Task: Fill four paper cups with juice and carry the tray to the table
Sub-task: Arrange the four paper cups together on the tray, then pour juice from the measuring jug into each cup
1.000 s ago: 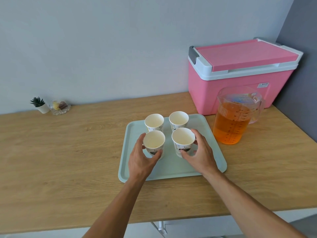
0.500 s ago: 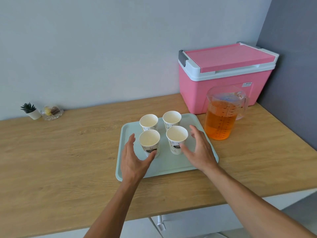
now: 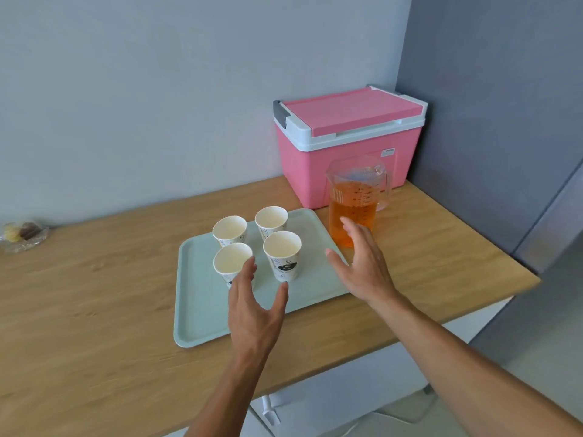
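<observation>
Several empty white paper cups stand in a square on a pale green tray point(image 3: 202, 313): a near left cup point(image 3: 232, 261), a near right cup point(image 3: 282, 252), a far left cup point(image 3: 229, 230) and a far right cup point(image 3: 271, 219). A clear measuring jug point(image 3: 355, 197) holding orange juice stands just right of the tray. My left hand point(image 3: 255, 313) hovers open over the tray's front, just short of the near cups. Fingers spread, my right hand point(image 3: 362, 263) is open over the tray's right edge, in front of the jug, touching nothing.
A pink cooler box point(image 3: 347, 143) with a shut lid stands behind the jug in the corner against a dark side wall. A small glass dish point(image 3: 23, 236) of sweets sits far left on the wooden counter point(image 3: 94, 294). The counter's front edge runs below my arms.
Both hands have let go of the near cups and drawn back. My right hand has moved right toward the jug. The view has swung to the right.
</observation>
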